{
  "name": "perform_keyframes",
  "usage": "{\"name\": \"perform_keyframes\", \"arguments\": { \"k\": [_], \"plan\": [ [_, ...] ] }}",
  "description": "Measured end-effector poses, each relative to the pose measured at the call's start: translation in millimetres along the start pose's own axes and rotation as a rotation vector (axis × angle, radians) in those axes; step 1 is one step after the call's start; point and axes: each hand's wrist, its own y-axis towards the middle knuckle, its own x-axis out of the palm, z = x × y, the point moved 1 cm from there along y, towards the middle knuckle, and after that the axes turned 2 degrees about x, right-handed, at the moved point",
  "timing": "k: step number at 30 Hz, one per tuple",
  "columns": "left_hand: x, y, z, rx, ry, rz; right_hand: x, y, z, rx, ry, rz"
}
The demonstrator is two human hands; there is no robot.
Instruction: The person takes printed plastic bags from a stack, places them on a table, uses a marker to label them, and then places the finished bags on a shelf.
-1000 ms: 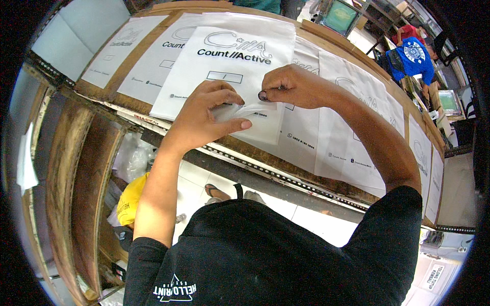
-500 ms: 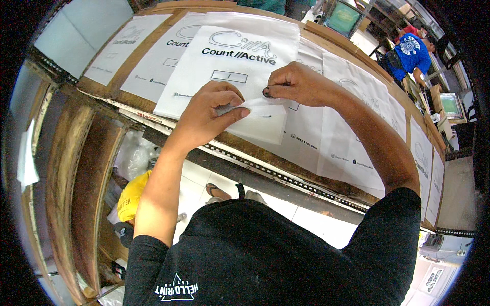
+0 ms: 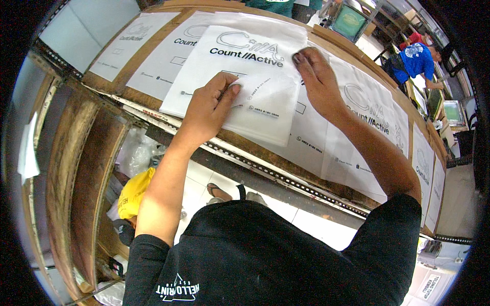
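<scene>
Between the thumb and fingers of my left hand (image 3: 210, 106) is the raised, folded-over corner of a translucent white plastic sheet (image 3: 255, 120). It is printed in black and lies on top of a stack of similar sheets on the slanted table. Whether it is a single sheet or a bag, I cannot tell. My right hand (image 3: 320, 81) rests by the right edge of this sheet, its fingers stretched out and its fingertips dark-stained. Nothing shows in that hand.
More printed white sheets (image 3: 354, 148) lie in a row along the brown table (image 3: 124, 53). Under it, to the left, are a person in a yellow top (image 3: 135, 194) and clear plastic bags (image 3: 137, 153). A co-worker in blue (image 3: 417, 61) bends over another table at the far right.
My right hand has moved right and away from me, leaving the sheet's corner, and its fingers have opened out. My left hand still grips the corner, which now shows more of its print.
</scene>
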Motion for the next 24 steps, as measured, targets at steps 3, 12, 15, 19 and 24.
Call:
{"name": "perform_keyframes", "arguments": {
  "k": [3,12,15,19,24],
  "plan": [
    [1,0,-3,0.022,-0.001,0.024,-17,-13,-10,-0.077,-0.128,-0.252],
    [2,1,-3,-0.015,-0.027,0.008,-14,-32,-3,-0.251,-0.269,-0.704],
    [1,1,-3,-0.030,-0.044,-0.012,-12,-31,-1,-0.253,-0.258,-0.704],
    [0,1,-1,-0.081,-0.060,-0.063,-10,-22,10,-0.248,-0.134,-0.684],
    [-3,-1,8,-0.065,-0.075,-0.070,-3,2,-16,-0.143,-0.168,-0.466]
  ]
}}
